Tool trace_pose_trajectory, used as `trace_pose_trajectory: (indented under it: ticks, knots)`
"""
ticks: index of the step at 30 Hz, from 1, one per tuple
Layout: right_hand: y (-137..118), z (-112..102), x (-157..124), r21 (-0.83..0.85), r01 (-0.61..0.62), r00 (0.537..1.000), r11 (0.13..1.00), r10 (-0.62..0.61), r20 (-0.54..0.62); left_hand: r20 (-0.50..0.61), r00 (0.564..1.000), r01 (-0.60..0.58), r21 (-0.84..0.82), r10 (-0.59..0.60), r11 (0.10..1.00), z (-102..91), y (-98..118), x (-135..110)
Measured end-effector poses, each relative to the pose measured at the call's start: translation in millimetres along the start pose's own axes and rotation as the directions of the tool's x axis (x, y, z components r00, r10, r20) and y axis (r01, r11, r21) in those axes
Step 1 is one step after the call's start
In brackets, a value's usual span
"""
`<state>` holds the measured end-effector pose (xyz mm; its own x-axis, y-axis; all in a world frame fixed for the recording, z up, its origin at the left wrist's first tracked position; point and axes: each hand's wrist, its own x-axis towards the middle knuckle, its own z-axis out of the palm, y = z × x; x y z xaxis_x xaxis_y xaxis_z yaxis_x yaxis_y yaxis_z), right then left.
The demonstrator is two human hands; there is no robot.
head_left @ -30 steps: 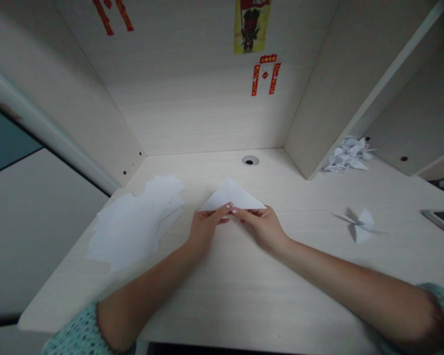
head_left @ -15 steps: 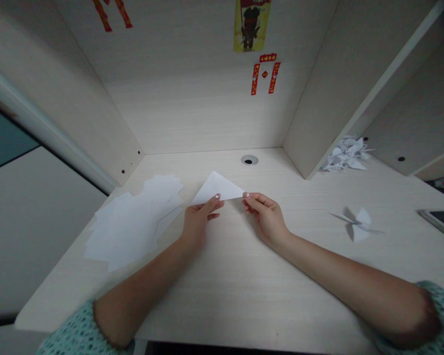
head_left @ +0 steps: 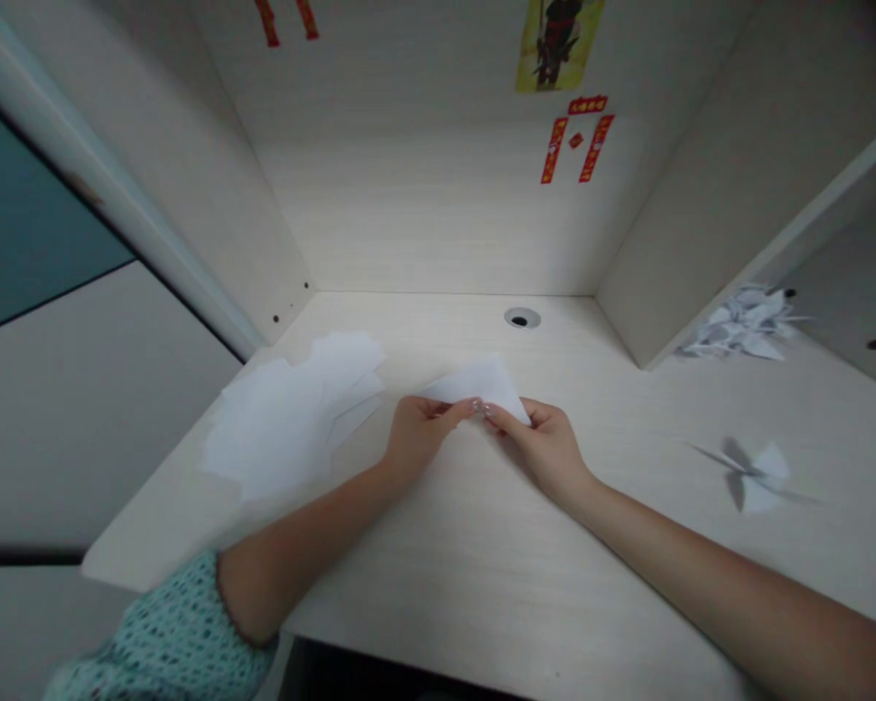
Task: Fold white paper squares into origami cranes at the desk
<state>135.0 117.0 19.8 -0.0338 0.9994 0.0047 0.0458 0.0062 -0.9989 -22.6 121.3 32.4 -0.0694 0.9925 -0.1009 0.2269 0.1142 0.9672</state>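
Left hand (head_left: 419, 433) and right hand (head_left: 544, 450) pinch a folded white paper triangle (head_left: 482, 382) at the bench (head_left: 482, 584).
Both hands half closed, fingertips almost meeting along the triangle's near edge; whether it touches the bench, can't tell. Loose paper sheets (head_left: 273, 424) just left, folded paper crane (head_left: 748, 477) well right. Even pressure from both hands should keep layers aligned, crease sharp.

The thin paper (head_left: 482, 382) looks matt, the laminate desktop (head_left: 467, 574) smooth.
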Motion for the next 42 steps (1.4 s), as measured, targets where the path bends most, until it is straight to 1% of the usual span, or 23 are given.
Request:
trace_pose_trajectory:
  ticks: [2,5,8,11,15,19,21,24,26,29,30,31,32,34,36,39,42]
  knots:
    - [3.2,-0.7,-0.2,-0.009,-0.01,1.0,1.0,0.01,-0.001,0.004,0.999,-0.035,0.053,0.035,0.998,-2.0,-0.4,2.1]
    - [4.6,-1.3,0.2,-0.029,-0.021,1.0,0.999,0.021,-0.001,0.009,0.998,-0.063,0.046,0.063,0.997,-4.5,2.3,4.8]
    - [3.6,-1.1,0.1,-0.049,-0.013,1.0,0.999,0.013,-0.005,0.029,0.997,-0.065,-0.02,0.066,0.998,-6.1,6.4,6.5]
    - [3.0,-0.1,-0.1,-0.056,-0.001,1.0,0.998,0.0,-0.011,-0.004,0.997,-0.074,-0.131,0.075,0.989,-6.7,7.0,9.4]
    - [2.4,1.8,-1.0,-0.048,0.006,1.0,0.999,-0.006,0.004,-0.074,0.997,-0.046,-0.267,0.026,0.963,-4.1,4.8,12.8]
    - [0.9,3.3,-2.9,-0.034,0.013,1.0,0.999,-0.013,0.0,-0.077,0.996,0.006,-0.409,-0.041,0.912,-0.6,5.1,11.5]
    - [0.8,3.8,-3.7,-0.019,0.008,1.0,1.0,-0.008,-0.001,-0.081,0.995,0.011,-0.452,-0.053,0.892,-0.8,5.6,10.6]
    - [2.8,3.6,-3.6,-0.002,0.006,1.0,1.0,-0.006,0.003,-0.092,0.995,-0.019,-0.48,-0.029,0.877,-5.5,5.6,12.4]
    - [5.3,2.6,-2.3,0.012,0.016,1.0,1.0,-0.016,-0.003,-0.105,0.994,-0.016,-0.499,-0.042,0.867,-11.5,5.3,16.7]
    - [8.2,0.4,0.7,0.05,0.033,0.999,0.998,-0.031,-0.033,-0.213,0.972,-0.035,-0.541,-0.097,0.84,-21.4,6.0,25.1]
    - [8.3,-0.1,1.5,0.056,0.033,0.999,0.998,-0.032,-0.029,-0.24,0.966,-0.048,-0.537,-0.099,0.842,-23.6,6.9,26.9]
    - [7.8,-0.5,2.1,0.056,0.028,1.0,0.998,-0.027,-0.015,-0.237,0.968,-0.056,-0.516,-0.08,0.855,-24.7,8.0,27.7]
    - [6.9,-0.6,2.4,0.05,0.02,1.0,0.999,-0.02,0.005,-0.219,0.975,-0.063,-0.48,-0.05,0.875,-24.6,9.6,27.4]
    - [4.4,-0.3,2.4,0.037,0.001,0.999,0.999,-0.002,0.038,-0.141,0.989,-0.094,-0.396,0.041,0.913,-21.6,13.1,23.5]
    - [2.2,-0.2,2.6,0.037,-0.012,0.999,0.999,0.01,0.043,-0.087,0.991,-0.125,-0.328,0.102,0.937,-17.5,16.4,17.9]
    - [1.2,-1.3,5.2,0.067,-0.023,1.0,0.997,0.023,0.008,-0.059,0.982,-0.186,-0.2,0.177,0.962,-14.7,17.8,12.9]
    - [0.8,-3.2,10.1,0.174,-0.044,0.998,0.984,0.052,-0.044,-0.037,0.982,-0.189,-0.154,0.186,0.97,-15.7,14.8,14.2]
